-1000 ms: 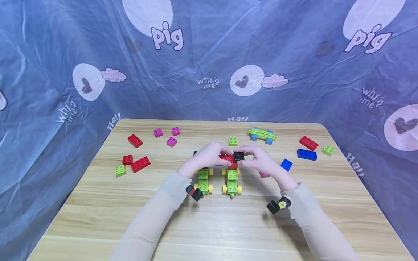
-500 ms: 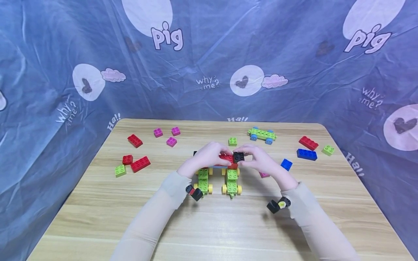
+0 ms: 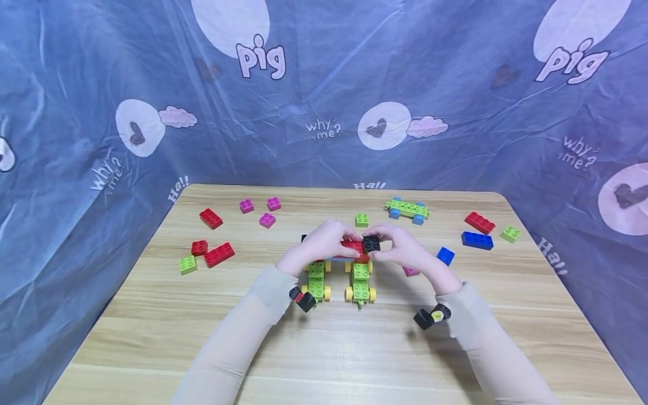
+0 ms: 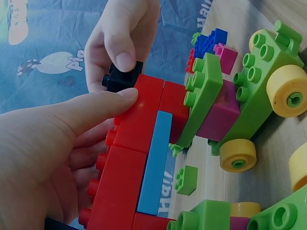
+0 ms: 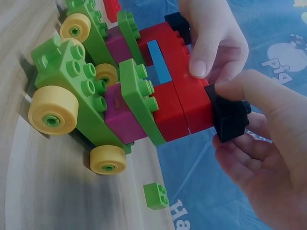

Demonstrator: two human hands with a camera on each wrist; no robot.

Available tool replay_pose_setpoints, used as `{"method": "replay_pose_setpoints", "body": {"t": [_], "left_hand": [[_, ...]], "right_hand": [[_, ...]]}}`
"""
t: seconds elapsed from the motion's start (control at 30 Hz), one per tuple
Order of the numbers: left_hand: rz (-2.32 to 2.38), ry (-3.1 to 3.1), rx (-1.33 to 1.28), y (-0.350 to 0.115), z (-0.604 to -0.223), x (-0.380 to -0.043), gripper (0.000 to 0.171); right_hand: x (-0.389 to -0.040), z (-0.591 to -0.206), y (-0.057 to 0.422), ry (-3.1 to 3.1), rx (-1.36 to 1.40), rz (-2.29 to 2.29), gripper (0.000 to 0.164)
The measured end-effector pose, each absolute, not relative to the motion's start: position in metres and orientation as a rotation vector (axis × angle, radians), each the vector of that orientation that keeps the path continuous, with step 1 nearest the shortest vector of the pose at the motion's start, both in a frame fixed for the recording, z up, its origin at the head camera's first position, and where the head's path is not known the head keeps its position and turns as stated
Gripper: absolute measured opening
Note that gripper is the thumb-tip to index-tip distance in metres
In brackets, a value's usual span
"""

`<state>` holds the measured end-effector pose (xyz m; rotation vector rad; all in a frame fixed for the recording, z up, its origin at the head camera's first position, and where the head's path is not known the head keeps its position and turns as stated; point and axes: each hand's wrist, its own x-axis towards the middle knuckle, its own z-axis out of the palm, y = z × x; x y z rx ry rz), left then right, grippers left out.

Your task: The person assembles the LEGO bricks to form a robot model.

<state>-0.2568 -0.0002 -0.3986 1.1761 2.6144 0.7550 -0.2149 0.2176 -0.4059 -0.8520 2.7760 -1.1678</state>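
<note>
A toy brick build stands mid-table on two green wheeled bases [image 3: 361, 288] with yellow wheels. Purple bricks [image 5: 125, 114] and green plates [image 5: 135, 98] rise from the bases to a row of red bricks [image 4: 139, 108], with a light blue piece [image 4: 156, 163] underneath. My left hand [image 3: 329, 242] grips the red row, its thumb along the near side. At the right end sits a black brick [image 5: 229, 115], pinched between the thumb and fingers of my right hand [image 3: 402, 247] and pressed against the red. Another black brick [image 3: 304, 238] shows at the left end, mostly hidden.
Loose red bricks [image 3: 220, 255], pink bricks [image 3: 267, 220] and a green brick [image 3: 188, 264] lie on the left. Behind the build are a green brick [image 3: 361, 220] and a blue-wheeled green base [image 3: 407, 209]. Blue bricks [image 3: 477, 240] and a red brick [image 3: 480, 223] lie right.
The head view has shifted very slightly. Both hands keep the same hold on the build, and no brick has visibly moved.
</note>
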Motion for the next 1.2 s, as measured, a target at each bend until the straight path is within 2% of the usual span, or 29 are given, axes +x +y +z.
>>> {"method": "replay_pose_setpoints", "body": {"t": [0.33,1.2], "left_hand": [[0.750,2.618,1.164,0.0012,-0.3955,-0.2553,0.033],[0.750,2.625,1.154,-0.0006,-0.3985,-0.2555,0.035]], "right_hand": [[-0.2176,-0.4018,0.2170,2.770,-0.847,-1.212,0.035],[-0.2166,-0.4040,0.2150,2.794,-0.836,-1.174,0.034]]}}
